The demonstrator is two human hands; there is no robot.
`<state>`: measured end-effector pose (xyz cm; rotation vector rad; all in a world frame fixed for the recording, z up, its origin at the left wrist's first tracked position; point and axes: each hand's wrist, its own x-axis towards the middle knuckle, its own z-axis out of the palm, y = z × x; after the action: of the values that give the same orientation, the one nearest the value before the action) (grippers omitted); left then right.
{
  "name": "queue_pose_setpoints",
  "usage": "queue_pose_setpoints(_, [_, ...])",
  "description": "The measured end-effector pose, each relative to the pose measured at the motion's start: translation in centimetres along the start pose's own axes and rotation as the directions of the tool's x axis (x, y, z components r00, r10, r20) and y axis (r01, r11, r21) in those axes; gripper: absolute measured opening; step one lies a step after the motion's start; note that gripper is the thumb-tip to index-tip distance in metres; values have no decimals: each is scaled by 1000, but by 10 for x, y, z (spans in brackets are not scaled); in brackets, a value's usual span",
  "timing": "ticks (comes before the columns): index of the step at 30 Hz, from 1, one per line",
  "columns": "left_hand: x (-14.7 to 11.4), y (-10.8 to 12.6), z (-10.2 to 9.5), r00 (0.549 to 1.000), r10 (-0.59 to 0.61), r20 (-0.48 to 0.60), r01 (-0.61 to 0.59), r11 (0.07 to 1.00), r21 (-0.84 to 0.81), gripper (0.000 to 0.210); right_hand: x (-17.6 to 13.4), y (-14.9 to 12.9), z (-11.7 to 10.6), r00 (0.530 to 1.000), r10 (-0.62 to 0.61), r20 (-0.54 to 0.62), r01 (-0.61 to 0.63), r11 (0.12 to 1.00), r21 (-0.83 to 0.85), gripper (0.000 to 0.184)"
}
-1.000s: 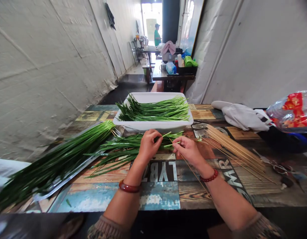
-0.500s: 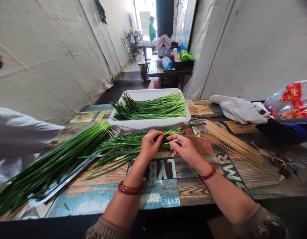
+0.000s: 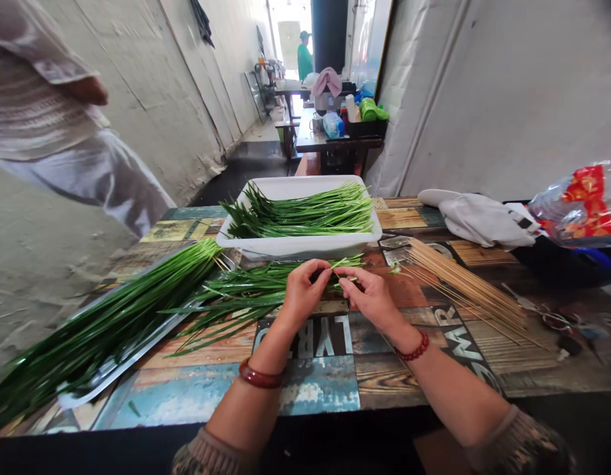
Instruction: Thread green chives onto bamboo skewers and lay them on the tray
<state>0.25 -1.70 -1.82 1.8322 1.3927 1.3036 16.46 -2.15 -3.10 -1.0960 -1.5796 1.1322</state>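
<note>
My left hand (image 3: 306,289) pinches the pale stem ends of a few garlic chives between thumb and fingers. Close beside it, my right hand (image 3: 369,298) is closed on a thin bamboo skewer (image 3: 385,340), whose lower end runs back under my right wrist. The skewer's tip is at the chive stems by my fingertips; whether it has pierced them I cannot tell. Loose garlic chives (image 3: 246,287) lie spread on the table under and left of my left hand. Behind my hands, a white plastic tub (image 3: 305,247) holds more chives (image 3: 305,212) lying in a row.
A metal tray (image 3: 132,366) carries a large chive bundle (image 3: 117,323) on the left. Several bamboo skewers (image 3: 464,284) lie right, with scissors (image 3: 553,319) beyond. A white cap (image 3: 483,221) and plastic packaging (image 3: 582,204) sit at the back right. A person (image 3: 43,86) is at left.
My hands have drawn slightly closer together at the chive stems and skewer. The person in pale clothes at left has moved farther along the wall, showing more of the body.
</note>
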Motion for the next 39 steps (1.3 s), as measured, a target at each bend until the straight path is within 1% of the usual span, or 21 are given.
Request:
queue_pose_setpoints(4, [0, 1, 0, 999, 37, 4, -37, 999, -10, 16, -2, 0, 0, 999, -31, -36, 30, 999, -27, 34])
queue_pose_setpoints(9, [0, 1, 0, 1000, -6, 4, 6, 1000, -31, 15, -2, -3, 0, 997, -43, -59, 41, 998, -44, 32])
queue_pose_setpoints(14, [-1, 2, 0, 998, -50, 26, 51, 997, -56, 15, -2, -4, 0, 996, -46, -75, 42, 998, -45, 33])
queue_pose_setpoints(20, [-1, 3, -1, 999, -48, 26, 49, 998, -48, 16, -1, -7, 1, 997, -19, -80, 17, 999, -32, 33])
queue_pose_setpoints(24, [-1, 3, -1, 999, -17, 27, 18, 999, -27, 16, -1, -6, 0, 997, -17, -72, 15, 999, -33, 33])
queue_pose_setpoints(32, [0, 1, -1, 993, 119, 25, -120, 989, 82, 15, -1, -4, 0, 997, -20, -79, 16, 999, -49, 29])
queue_pose_setpoints(36, [0, 2, -1, 990, 136, 36, -139, 985, 97, 15, -1, -2, 0, 997, -27, -76, 22, 998, -58, 26])
queue_pose_setpoints(39, [0, 2, -1, 990, 137, 37, -140, 986, 96, 15, 0, 0, 1, 996, -37, -83, 33, 998, -55, 29])
